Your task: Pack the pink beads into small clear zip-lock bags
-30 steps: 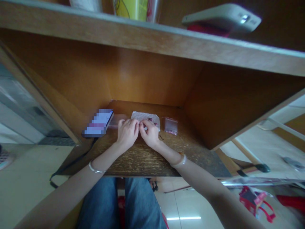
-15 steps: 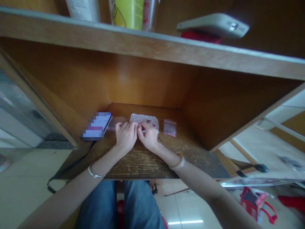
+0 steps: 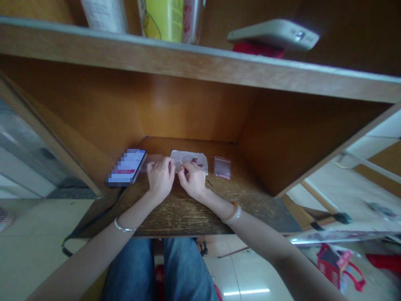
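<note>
My left hand [image 3: 161, 180] is closed, fingers curled with thumb against them, just in front of a white crumpled tissue [image 3: 188, 155]. Across a small gap, my right hand [image 3: 193, 182] is pinched at the tissue's front edge. Whatever the fingertips hold is too small to make out; a thin pale trace shows between them. Several dark red beads [image 3: 194, 160] lie on the tissue beyond my right hand. To the right is a small clear zip bag [image 3: 222, 168] with tiny reddish pieces along its bottom. A flat clear plastic piece [image 3: 153, 158] lies partly behind my left hand.
A lit phone [image 3: 127, 167] leans at the left, its dark strap [image 3: 109, 205] trailing over the worn desk edge. Side walls and a shelf [image 3: 200, 62] enclose the desk. On the shelf stand a yellow container [image 3: 164, 19] and a pale device [image 3: 274, 34].
My hands, touching half a second ago, have drawn slightly apart, the left one moving left. The view has shifted a little. The tissue, beads and bag lie as before.
</note>
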`<state>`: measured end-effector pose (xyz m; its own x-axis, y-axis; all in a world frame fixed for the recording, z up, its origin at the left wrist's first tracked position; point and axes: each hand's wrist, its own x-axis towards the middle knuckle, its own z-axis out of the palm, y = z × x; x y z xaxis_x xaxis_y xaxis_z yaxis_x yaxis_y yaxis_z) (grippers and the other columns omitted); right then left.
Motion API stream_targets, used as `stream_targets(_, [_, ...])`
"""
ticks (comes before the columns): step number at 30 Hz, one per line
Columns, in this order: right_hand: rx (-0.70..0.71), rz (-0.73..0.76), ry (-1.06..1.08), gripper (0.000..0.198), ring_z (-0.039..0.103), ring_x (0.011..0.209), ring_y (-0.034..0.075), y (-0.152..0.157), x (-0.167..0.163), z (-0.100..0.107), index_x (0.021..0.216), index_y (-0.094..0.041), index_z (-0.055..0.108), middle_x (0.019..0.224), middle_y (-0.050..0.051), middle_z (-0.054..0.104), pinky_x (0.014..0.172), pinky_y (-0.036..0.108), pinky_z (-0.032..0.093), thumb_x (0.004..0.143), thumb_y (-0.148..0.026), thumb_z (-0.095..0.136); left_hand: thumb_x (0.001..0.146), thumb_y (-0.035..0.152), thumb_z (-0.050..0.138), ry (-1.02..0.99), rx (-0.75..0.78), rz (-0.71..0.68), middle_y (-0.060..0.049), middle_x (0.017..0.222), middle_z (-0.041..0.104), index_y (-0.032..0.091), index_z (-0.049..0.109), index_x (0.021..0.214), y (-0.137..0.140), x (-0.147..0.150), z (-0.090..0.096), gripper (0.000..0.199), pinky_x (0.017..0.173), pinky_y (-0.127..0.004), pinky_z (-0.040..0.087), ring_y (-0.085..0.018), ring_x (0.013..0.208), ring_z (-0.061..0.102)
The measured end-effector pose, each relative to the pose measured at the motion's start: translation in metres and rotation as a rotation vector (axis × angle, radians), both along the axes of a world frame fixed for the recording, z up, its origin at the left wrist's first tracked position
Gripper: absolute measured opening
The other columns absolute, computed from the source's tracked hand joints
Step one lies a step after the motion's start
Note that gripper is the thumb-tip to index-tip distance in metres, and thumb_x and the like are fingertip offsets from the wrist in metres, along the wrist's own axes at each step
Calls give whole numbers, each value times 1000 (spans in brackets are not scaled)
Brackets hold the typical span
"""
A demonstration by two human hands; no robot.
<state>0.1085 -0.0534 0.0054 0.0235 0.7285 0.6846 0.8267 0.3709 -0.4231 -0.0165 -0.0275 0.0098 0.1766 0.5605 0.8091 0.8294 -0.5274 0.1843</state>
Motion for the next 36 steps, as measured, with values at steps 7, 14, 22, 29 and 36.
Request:
stream_targets(7, [2,37,66,20,55,64,15,-1,3,2,75,-19,57,68,2,61,61,24,38,88,-26,44,90,25,47,-105,-4,-211,-3,85,70,20,54,95,1,1,-1,10,79,-34,40,-18,74,65])
stream_targets(14, [-4,46,66,19,56,67,16,-2,3,3,77,-18,58,71,3,62,62,25,38,88,-25,44,85,19,50,-121,-68,-355,-3,86,69,21,55,87,-2,2,2,6,78,-33,43,-19,81,63])
stream_targets(22, [-1,22,3,20,55,67,16,0,3,1,74,-18,58,68,2,61,61,25,37,88,-26,46,85,12,46,-47,-106,-246,-5,96,68,20,61,91,-2,0,-1,18,81,-36,39,-20,90,62])
stream_targets(29, [6,18,-45,21,55,69,17,1,3,1,73,-19,57,69,3,61,64,26,39,88,-29,47,85,21,50,58,-170,-134,-10,114,61,21,64,105,-2,-1,-2,25,83,-39,39,-25,102,58])
stream_targets(36, [32,112,-3,22,55,94,21,-3,2,7,100,-18,58,97,7,64,84,33,43,81,-24,50,83,18,50,12,-136,-65,-10,110,64,22,66,101,1,-1,-4,24,80,-40,39,-25,99,60])
